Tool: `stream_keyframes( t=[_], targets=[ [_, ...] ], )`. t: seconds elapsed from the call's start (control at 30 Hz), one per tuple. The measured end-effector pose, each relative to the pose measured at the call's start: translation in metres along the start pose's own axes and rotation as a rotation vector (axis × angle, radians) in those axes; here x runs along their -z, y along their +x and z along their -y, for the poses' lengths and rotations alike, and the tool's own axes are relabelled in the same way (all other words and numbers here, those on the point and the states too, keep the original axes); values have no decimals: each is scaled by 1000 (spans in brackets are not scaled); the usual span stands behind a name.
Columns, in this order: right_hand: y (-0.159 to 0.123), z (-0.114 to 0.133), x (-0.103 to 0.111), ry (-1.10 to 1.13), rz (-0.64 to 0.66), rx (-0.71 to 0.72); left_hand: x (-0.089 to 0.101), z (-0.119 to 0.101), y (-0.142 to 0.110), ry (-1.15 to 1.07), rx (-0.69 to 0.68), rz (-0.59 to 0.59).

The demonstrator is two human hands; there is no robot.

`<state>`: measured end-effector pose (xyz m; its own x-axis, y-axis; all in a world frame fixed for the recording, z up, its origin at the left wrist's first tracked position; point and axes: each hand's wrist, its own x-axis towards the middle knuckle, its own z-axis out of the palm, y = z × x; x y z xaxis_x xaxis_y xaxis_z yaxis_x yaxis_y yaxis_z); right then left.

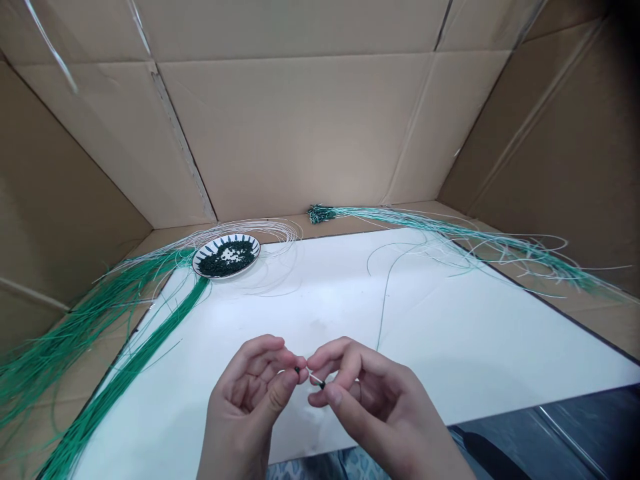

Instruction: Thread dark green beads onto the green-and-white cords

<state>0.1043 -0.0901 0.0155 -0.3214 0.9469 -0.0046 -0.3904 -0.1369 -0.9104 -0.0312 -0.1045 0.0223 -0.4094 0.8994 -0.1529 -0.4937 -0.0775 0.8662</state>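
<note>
white strand [314,377], one, short and thin, held in the air above the near part of the white sheet [440,333], a small black bead [322,385] at its right end and a second [298,369] at its left. left hand [244,393], one: thumb and fingertips pressed together, pinching the left bead. right hand [371,393], one: thumb and forefinger closed on the right end, other fingers curled; the exact contact is partly hidden. work in hand: bead and strand worked between both sets of fingertips. loose green wire [384,300], one, lying on the sheet, its end near the right hand. round patterned plate [253,246], one, at the far left of the sheet, holding dark green beads [226,259], too many to count. green wire bundles, three: a broad one [75,333] and a tight one [135,347] at left, a third [450,230] at the back right, its dark-tipped end [320,214] pointing left. pale wire bundle [250,230], one, curving behind the plate. cardboard box walls [300,133] around all of it.
</note>
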Motion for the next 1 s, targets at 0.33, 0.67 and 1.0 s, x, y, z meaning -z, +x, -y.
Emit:
stream_keyframes(
  t=[0.33,0.67,1.0],
  targets=[
    [-1,5,-13,-106,-36,60,-2,-4,-4,12,-32,37],
    [-1,8,-15,-155,-52,67,-3,-5,-5,32,-34,35],
    [0,7,-14,-22,-27,48,-4,-6,-8,27,-22,46]
  ],
)
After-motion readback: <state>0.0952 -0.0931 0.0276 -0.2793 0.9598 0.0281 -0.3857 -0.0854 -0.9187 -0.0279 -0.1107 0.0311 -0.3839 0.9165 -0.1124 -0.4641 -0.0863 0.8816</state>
